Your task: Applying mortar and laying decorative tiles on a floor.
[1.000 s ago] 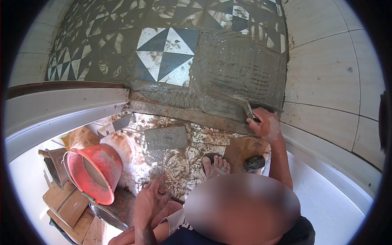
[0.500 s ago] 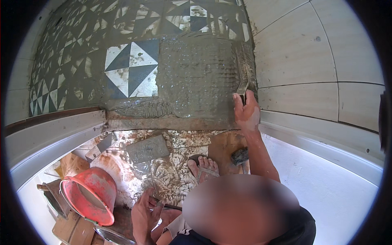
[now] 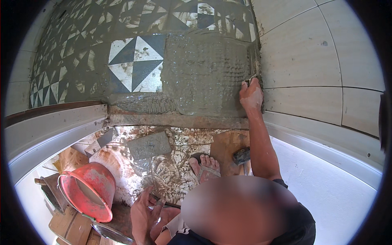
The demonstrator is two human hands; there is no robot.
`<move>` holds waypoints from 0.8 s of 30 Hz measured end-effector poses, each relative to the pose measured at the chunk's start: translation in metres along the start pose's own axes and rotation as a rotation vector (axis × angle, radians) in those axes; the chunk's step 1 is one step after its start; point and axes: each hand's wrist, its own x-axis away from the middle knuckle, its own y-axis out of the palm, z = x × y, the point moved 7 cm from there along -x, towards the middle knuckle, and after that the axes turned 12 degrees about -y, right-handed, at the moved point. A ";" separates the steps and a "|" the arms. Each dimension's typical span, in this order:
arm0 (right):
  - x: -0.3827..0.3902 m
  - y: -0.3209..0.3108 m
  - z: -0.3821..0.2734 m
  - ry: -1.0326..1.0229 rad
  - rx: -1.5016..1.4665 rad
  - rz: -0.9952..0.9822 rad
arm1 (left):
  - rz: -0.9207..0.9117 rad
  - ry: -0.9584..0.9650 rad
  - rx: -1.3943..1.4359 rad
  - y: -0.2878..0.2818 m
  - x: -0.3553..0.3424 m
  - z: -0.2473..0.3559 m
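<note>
Right hand (image 3: pixel 250 97) grips a mortar-smeared metal trowel (image 3: pixel 253 76), fingers closed, at wet grey mortar (image 3: pixel 204 77)'s right edge, beside a pale tiled wall (image 3: pixel 302 61). Left hand (image 3: pixel 143 214) is half-curled near one red plastic bucket (image 3: pixel 104 183); whether it holds anything, I cannot tell. One black-and-white square tile (image 3: pixel 136 64) borders the mortar. One narrow brown sill (image 3: pixel 179 120) separates these from one rectangular grey slab (image 3: pixel 149 146) and one dark block (image 3: pixel 241 155).
</note>
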 end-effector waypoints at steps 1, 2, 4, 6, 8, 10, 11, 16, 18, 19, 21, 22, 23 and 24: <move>0.003 0.002 -0.006 -0.025 -0.001 -0.003 | 0.005 -0.001 -0.001 0.000 0.000 -0.001; 0.007 0.004 -0.013 -0.050 -0.002 -0.004 | -0.001 -0.008 0.005 0.001 0.000 -0.004; 0.012 0.006 -0.026 -0.077 0.002 -0.019 | 0.001 -0.014 0.010 0.002 0.000 -0.007; 0.021 0.008 -0.037 -0.107 0.002 -0.032 | -0.004 -0.025 0.028 0.003 0.001 -0.008; 0.031 0.011 -0.051 -0.225 -0.032 -0.054 | -0.014 -0.038 0.027 0.004 0.000 -0.007; 0.041 0.016 -0.067 -0.291 -0.057 -0.061 | -0.022 -0.057 0.025 0.004 -0.001 -0.009; 0.045 0.019 -0.077 -0.353 -0.078 -0.075 | -0.015 -0.026 0.014 0.004 -0.001 -0.009; 0.051 0.020 -0.101 -0.425 -0.161 -0.107 | -0.003 -0.028 0.005 -0.001 -0.001 -0.004; 0.047 0.017 -0.104 -0.434 -0.200 -0.075 | 0.032 0.039 -0.001 -0.003 -0.001 -0.003; 0.038 0.009 -0.097 -0.391 -0.170 -0.039 | 0.028 0.039 0.000 -0.003 0.000 0.000; 0.022 0.000 -0.081 -0.304 -0.125 0.014 | -0.001 -0.010 0.012 -0.003 -0.001 0.000; 0.015 0.000 -0.076 -0.295 -0.120 0.019 | -0.006 -0.002 0.007 -0.002 -0.002 0.000; 0.009 0.002 -0.069 -0.272 -0.082 0.001 | 0.004 0.021 0.006 -0.001 -0.001 0.000; 0.006 0.002 -0.062 -0.246 -0.044 -0.016 | 0.014 0.044 0.004 -0.001 -0.002 0.000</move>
